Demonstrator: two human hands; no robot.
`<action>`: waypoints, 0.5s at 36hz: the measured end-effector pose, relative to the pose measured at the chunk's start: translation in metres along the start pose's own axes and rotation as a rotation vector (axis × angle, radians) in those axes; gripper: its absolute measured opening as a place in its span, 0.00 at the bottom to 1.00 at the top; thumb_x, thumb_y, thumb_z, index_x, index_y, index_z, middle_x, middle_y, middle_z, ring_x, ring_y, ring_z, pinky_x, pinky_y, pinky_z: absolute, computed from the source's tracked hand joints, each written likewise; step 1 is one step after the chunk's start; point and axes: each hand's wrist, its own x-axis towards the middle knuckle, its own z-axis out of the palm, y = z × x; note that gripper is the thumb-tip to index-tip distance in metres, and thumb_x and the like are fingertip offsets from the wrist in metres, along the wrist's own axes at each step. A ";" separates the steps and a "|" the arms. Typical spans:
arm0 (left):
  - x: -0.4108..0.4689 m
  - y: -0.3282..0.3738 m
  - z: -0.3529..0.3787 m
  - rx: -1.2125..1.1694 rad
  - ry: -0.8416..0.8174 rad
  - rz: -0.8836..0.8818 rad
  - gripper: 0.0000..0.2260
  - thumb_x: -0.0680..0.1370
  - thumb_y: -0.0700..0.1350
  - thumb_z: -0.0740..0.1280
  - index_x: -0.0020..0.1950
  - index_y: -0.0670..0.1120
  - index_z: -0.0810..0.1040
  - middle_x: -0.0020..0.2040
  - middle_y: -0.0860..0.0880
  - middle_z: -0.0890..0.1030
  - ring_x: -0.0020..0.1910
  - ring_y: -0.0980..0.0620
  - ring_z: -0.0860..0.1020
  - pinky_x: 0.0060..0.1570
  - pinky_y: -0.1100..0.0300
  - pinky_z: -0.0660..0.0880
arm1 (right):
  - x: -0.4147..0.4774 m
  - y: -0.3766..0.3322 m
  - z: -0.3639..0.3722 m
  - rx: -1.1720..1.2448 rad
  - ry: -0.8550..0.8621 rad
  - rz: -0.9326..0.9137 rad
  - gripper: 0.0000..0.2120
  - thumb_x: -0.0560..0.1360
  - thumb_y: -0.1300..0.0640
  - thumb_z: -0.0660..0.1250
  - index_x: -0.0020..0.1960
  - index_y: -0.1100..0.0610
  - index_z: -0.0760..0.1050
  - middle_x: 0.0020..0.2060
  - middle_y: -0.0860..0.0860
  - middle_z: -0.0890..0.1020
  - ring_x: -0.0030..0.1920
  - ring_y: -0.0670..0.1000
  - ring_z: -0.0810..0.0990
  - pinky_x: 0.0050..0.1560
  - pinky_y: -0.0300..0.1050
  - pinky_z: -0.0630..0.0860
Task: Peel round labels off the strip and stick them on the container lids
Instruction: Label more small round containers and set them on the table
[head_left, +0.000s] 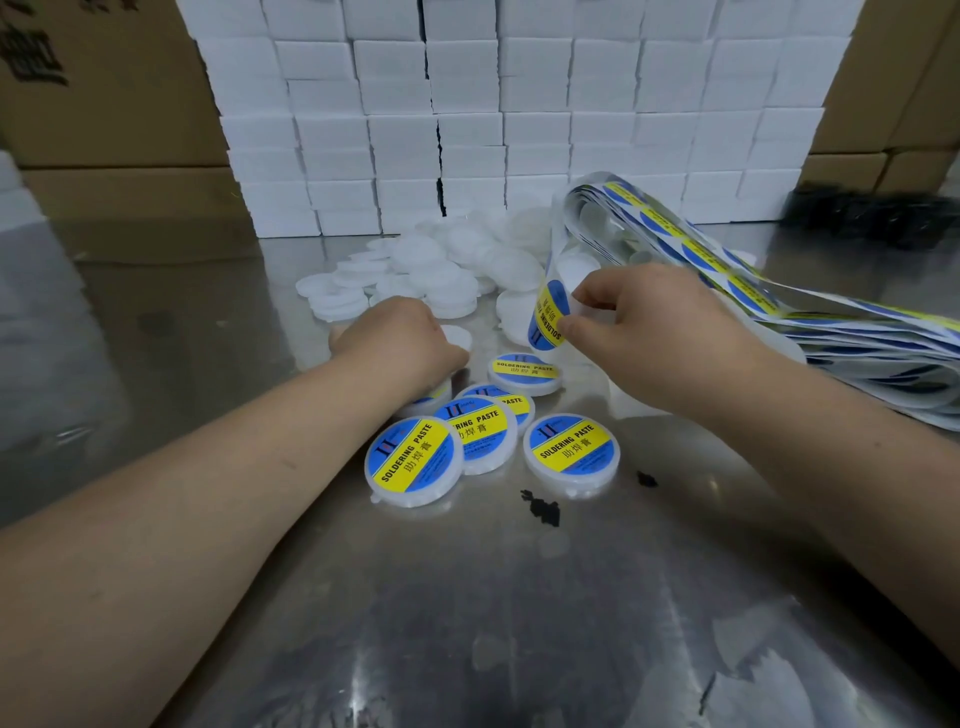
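We look down on a steel bench (519, 649) with both forearms stretched forward over it. Our right hand (665, 332) pinches the label strip (727, 275) between thumb and forefinger, right at the strip's hanging end. There a round label (548, 317), blue with a yellow band, curves downward just left of the fingertips. Whether it has lifted off its backing we cannot tell. Behind the hand the strip loops up and then runs off to the right in many loose folds that lie heaped on the bench.

Our left hand (400, 338) lies knuckles-up at the near edge of the pile of plain lids (441, 265). It sits over one plain lid (458, 335), whose white rim shows at the hand's right side. The fingers bend out of sight beyond the knuckles, so we cannot tell whether they grip that lid or only rest on it.

Between the two wrists lie the labelled lids (571, 449), five or so, all flat with the labels upward. Some overlap, and one is half hidden under the left wrist. The print on them reads SOLDERING PASTE.

A few black scraps (543, 506) lie on the bench just in front of them. A wall of stacked white boxes (519, 104) stands behind the pile, with cardboard cartons (104, 93) to either side. A dark, blurred object (872, 213) sits far right.
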 end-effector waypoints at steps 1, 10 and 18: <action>0.000 0.000 0.001 -0.021 -0.006 0.000 0.08 0.71 0.51 0.67 0.41 0.46 0.76 0.40 0.49 0.78 0.45 0.46 0.76 0.49 0.54 0.74 | 0.000 0.000 0.000 0.002 -0.001 0.001 0.09 0.74 0.53 0.62 0.42 0.56 0.77 0.28 0.48 0.72 0.32 0.49 0.70 0.29 0.39 0.62; -0.002 0.000 0.005 -0.328 0.093 -0.003 0.17 0.74 0.61 0.58 0.56 0.52 0.73 0.47 0.51 0.79 0.48 0.48 0.76 0.50 0.54 0.72 | 0.000 0.000 0.001 -0.005 -0.008 0.004 0.09 0.75 0.52 0.61 0.44 0.56 0.77 0.28 0.48 0.72 0.32 0.48 0.70 0.28 0.40 0.61; -0.003 0.004 0.003 -0.092 -0.048 0.045 0.25 0.70 0.57 0.67 0.66 0.53 0.71 0.64 0.51 0.74 0.61 0.47 0.72 0.62 0.50 0.68 | 0.000 0.000 0.001 0.007 -0.003 -0.003 0.09 0.75 0.51 0.62 0.44 0.56 0.77 0.28 0.48 0.72 0.32 0.48 0.69 0.29 0.39 0.62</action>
